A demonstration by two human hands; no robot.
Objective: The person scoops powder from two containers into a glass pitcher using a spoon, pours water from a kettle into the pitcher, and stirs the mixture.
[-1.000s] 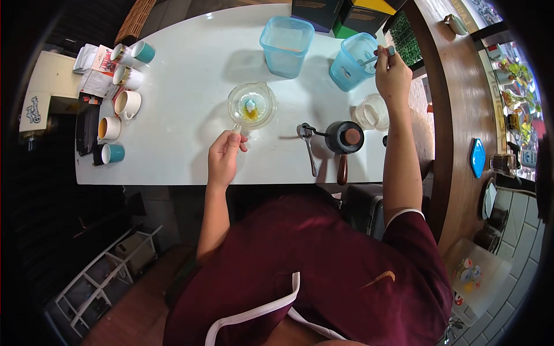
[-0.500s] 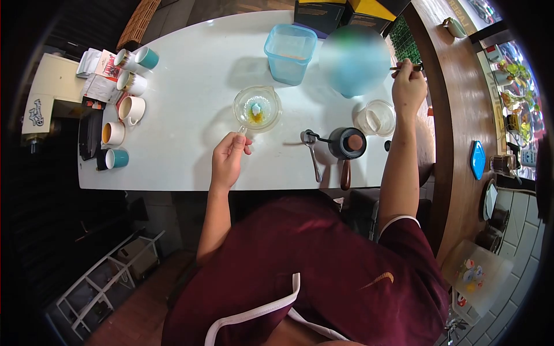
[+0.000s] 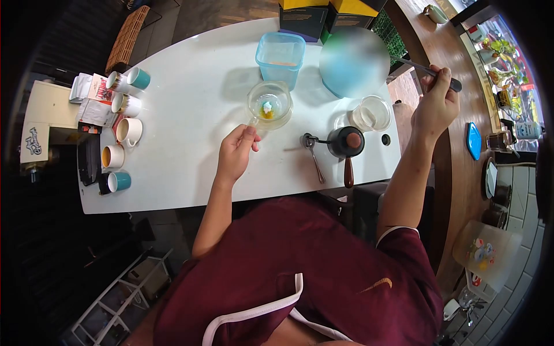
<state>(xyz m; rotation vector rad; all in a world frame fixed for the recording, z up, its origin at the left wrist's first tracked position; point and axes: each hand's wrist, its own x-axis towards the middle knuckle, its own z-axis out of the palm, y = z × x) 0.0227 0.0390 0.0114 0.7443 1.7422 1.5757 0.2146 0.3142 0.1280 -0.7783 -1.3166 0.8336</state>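
Glass cup (image 3: 280,115), gripped by its handle in your left hand (image 3: 234,154) while your right hand (image 3: 435,111) clasps a dark-handled utensil (image 3: 455,85), could spill if your left wrist tilts.

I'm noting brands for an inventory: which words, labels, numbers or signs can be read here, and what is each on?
No word or number reads clearly.
Maroon shirt: tan swoosh mark, no letters.
Cream panel: dark script, illegible.
Red-and-white packet: red lettering, too small.
Dark boxes: fine print, too small.
Pale bottle by the window: label too small.
Tan strip at upper right: partial lettering, unclear.
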